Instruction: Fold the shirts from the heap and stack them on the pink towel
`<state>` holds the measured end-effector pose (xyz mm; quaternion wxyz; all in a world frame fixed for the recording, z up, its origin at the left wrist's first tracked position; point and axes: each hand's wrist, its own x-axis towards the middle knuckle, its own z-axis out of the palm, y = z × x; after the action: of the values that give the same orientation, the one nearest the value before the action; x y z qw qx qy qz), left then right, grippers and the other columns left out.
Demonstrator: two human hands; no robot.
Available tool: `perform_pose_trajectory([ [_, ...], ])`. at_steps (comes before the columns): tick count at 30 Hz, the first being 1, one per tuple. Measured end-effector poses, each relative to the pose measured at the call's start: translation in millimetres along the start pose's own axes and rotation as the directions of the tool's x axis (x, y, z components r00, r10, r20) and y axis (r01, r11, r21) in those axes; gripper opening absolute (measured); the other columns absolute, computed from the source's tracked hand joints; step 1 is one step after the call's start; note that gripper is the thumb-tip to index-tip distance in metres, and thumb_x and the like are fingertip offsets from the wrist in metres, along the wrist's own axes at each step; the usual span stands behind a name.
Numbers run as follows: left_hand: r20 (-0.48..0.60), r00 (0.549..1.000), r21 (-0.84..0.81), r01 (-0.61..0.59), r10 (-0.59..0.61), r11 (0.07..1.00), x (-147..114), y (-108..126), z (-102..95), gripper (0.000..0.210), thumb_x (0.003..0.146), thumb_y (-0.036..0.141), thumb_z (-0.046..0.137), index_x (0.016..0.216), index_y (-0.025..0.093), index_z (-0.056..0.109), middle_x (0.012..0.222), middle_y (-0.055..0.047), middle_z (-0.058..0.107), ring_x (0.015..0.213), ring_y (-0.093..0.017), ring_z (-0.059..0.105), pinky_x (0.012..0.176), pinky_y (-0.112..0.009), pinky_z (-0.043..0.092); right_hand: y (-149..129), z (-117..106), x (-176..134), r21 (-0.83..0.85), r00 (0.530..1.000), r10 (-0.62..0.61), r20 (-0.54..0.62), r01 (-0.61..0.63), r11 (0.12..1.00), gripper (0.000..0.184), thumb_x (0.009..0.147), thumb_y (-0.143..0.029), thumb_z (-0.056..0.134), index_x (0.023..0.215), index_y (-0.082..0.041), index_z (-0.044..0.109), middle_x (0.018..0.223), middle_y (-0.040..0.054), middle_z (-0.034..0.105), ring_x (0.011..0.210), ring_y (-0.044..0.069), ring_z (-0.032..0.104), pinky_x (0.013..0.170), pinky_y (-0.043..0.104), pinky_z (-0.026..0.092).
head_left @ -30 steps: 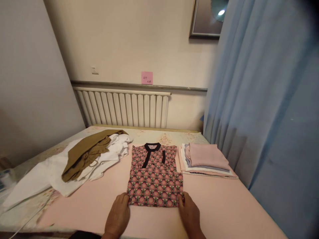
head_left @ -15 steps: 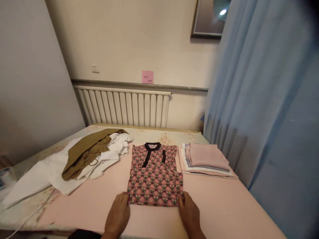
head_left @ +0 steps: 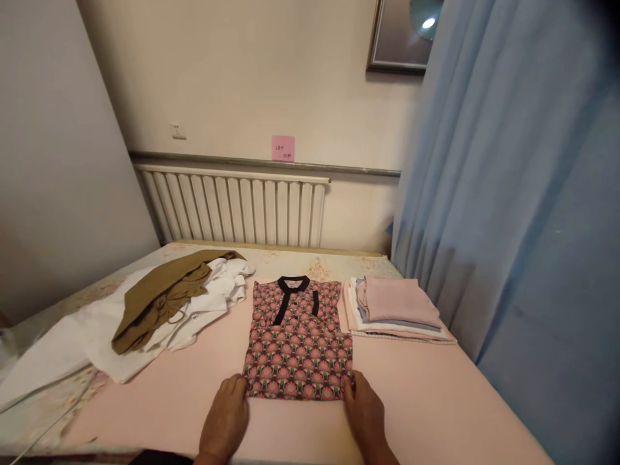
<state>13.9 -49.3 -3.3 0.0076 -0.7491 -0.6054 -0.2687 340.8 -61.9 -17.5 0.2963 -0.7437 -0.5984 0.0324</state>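
Observation:
A folded shirt (head_left: 298,352) with a pink flower pattern and black collar lies flat on the pink cloth (head_left: 194,381), collar pointing away from me. My left hand (head_left: 225,416) grips its near left corner, fingers curled at the edge. At the near right corner, my right hand (head_left: 364,410) pinches the fabric between thumb and fingers. The undersides of both grips are hidden.
Left of the shirt, a loose olive garment (head_left: 167,290) lies over crumpled white clothing (head_left: 97,323). A stack of folded clothes (head_left: 400,300) sits close on the right. Beyond are a radiator (head_left: 232,203) and a blue curtain (head_left: 484,161).
The whole view has shifted slightly, so everything appears a little further left. Both hands stay at the shirt's near corners, and the shirt keeps its shape.

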Motion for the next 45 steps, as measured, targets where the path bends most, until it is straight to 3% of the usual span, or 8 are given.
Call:
perform_pose_trajectory([
  [9,-0.020,1.000,0.027,-0.001,0.002,1.000,0.7,0.3,-0.1,0.026,0.079,0.002,0.038,0.089,0.020,0.054,0.094,-0.005,0.056,0.095,-0.021,0.051,0.089,-0.037,0.041,-1.8,-3.2,-0.5,-0.002,0.999,0.020,0.038,-0.020,1.000,0.031,0.096,-0.037,0.033,0.103,-0.020,0.059,0.093,0.0056,0.070,0.081,0.019,0.066,0.066,0.025,0.041],
  [20,0.008,1.000,0.003,0.002,-0.002,1.000,1.5,0.1,0.3,0.025,0.080,0.002,0.037,0.089,0.020,0.052,0.095,-0.005,0.055,0.095,-0.021,0.049,0.090,-0.037,0.040,3.1,2.7,-1.1,-0.006,0.999,-0.029,-0.038,0.029,1.000,0.029,0.095,-0.036,0.036,0.100,-0.021,0.061,0.088,0.0045,0.070,0.074,0.017,0.066,0.062,0.023,0.039],
  [28,-0.046,0.999,0.015,-0.020,0.021,1.000,1.0,-2.5,2.4,0.025,0.078,0.003,0.039,0.088,0.021,0.052,0.093,-0.004,0.055,0.094,-0.020,0.051,0.090,-0.035,0.041,1.0,1.4,-0.2,-0.003,1.000,0.000,-0.007,0.000,1.000,0.030,0.095,-0.037,0.036,0.103,-0.021,0.060,0.091,0.0046,0.070,0.077,0.017,0.066,0.064,0.024,0.040],
  [45,-0.025,0.999,0.016,-0.023,0.023,1.000,1.5,-1.9,1.1,0.024,0.079,0.004,0.039,0.089,0.020,0.053,0.094,-0.006,0.056,0.094,-0.021,0.050,0.089,-0.036,0.041,1.2,0.3,0.1,-0.011,1.000,0.005,-0.011,-0.005,1.000,0.030,0.095,-0.037,0.036,0.102,-0.021,0.060,0.092,0.0048,0.070,0.078,0.018,0.066,0.065,0.024,0.040],
])
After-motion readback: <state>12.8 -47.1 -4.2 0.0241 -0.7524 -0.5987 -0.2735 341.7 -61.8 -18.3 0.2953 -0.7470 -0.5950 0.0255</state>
